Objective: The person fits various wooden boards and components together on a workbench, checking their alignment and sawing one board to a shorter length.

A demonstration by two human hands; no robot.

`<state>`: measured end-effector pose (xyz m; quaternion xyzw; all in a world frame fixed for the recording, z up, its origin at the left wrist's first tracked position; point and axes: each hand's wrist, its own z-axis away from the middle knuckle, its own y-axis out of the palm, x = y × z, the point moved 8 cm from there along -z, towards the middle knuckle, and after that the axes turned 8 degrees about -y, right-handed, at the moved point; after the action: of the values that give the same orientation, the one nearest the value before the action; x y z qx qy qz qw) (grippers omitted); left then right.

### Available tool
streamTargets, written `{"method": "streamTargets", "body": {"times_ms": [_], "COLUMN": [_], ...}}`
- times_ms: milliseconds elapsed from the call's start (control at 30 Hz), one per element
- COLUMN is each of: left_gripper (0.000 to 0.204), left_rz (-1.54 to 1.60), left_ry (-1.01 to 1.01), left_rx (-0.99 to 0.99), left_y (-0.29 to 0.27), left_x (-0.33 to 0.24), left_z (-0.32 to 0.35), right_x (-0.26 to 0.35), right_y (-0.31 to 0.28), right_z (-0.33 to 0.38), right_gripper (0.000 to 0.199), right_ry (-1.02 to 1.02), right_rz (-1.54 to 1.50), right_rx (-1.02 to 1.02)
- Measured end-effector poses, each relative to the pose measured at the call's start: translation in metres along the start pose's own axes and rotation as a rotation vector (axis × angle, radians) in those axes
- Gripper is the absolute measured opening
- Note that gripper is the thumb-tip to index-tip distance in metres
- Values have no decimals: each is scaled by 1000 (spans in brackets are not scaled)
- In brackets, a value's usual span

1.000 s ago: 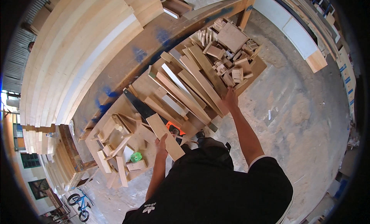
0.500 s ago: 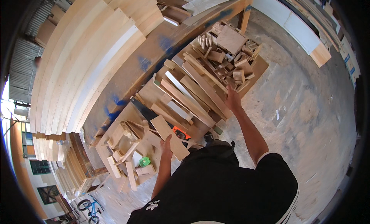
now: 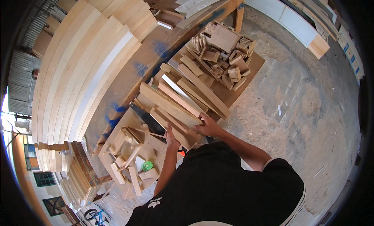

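Note:
My left hand (image 3: pixel 170 137) is closed on the edge of a short wooden board (image 3: pixel 166 123), held tilted in front of my body. Just to the right, my right hand (image 3: pixel 208 126) grips the near end of a longer wooden plank (image 3: pixel 167 102), which slants away to the far left over the other pieces. Beneath and left of the short board lies a handsaw with a dark blade (image 3: pixel 147 117); a bit of its orange handle (image 3: pixel 182 152) shows by my shirt. Further wooden strips (image 3: pixel 206 89) lie side by side right of the plank.
Small wooden blocks (image 3: pixel 224 66) are heaped at the far right of the low work surface. Offcuts (image 3: pixel 126 158) and a green crumpled item (image 3: pixel 147 166) lie at the left. A blue-stained bench (image 3: pixel 128 89) carries stacked long boards (image 3: pixel 78 78). Concrete floor (image 3: pixel 296 101) spreads at right.
My right hand has come left and nearer from the block heap, now holding the plank. A strip it touched there no longer lies in that place. The left hand's board is tilted differently.

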<state>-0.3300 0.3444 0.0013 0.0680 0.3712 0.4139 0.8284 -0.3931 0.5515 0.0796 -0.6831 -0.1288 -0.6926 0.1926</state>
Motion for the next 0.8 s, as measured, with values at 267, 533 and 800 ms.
{"method": "streamTargets", "body": {"times_ms": [267,533,800], "left_gripper": [70,52,75], "left_rz": [24,88,-422], "left_ry": [19,37,238], "left_rx": [-39,-100,-181], "left_y": [31,39,41], "left_x": [-4,-7,-9], "left_z": [10,4,-56], "right_x": [28,33,-10], "right_y": [36,51,22], "right_z": [14,20,-7], "right_gripper": [39,47,42], "right_ry": [-267,-364,46], "right_rz": [399,494,146], "right_rx": [27,86,68]}}
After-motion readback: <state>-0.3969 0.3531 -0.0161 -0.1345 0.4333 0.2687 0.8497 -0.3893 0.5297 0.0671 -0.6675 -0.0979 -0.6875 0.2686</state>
